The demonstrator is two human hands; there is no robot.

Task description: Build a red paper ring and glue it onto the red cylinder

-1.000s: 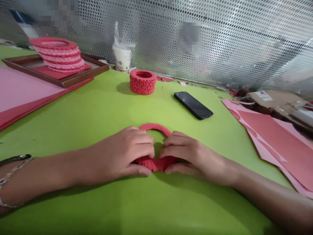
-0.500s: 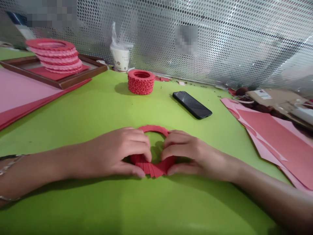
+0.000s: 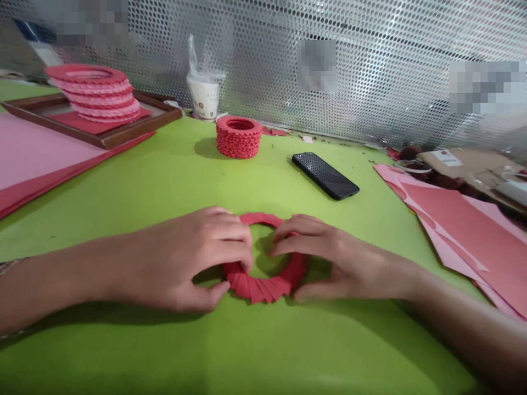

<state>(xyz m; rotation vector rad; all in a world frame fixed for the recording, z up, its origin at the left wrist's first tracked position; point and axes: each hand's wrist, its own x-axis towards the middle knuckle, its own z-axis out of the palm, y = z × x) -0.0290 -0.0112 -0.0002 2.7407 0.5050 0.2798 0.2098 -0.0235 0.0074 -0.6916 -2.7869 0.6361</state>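
Observation:
A red ring of overlapping folded paper pieces [image 3: 257, 288] lies flat on the green table before me, its pleats fanned out along the near side. My left hand [image 3: 209, 252] grips its left side, fingers curled over into the opening and thumb at the outer edge. On the opposite side, my right hand [image 3: 325, 255] holds the ring with bent fingers across the band and the thumb low by the outer rim. Both hands hide part of the ring's sides. Farther back stands a stack of similar red paper rings [image 3: 237, 140].
A black phone [image 3: 325, 175] lies beyond my right hand. Pink and red paper sheets [image 3: 457, 225] are at right, more sheets [image 3: 37, 148] at left. A wooden tray [image 3: 105, 141] bears stacked pink and red rings [image 3: 96, 93]. A paper cup [image 3: 205, 99] stands near the perforated metal panel [image 3: 255, 60].
My hands have moved slightly apart around the ring, and more of its pleated near side shows. The left thumb has drawn back toward the ring's outer edge.

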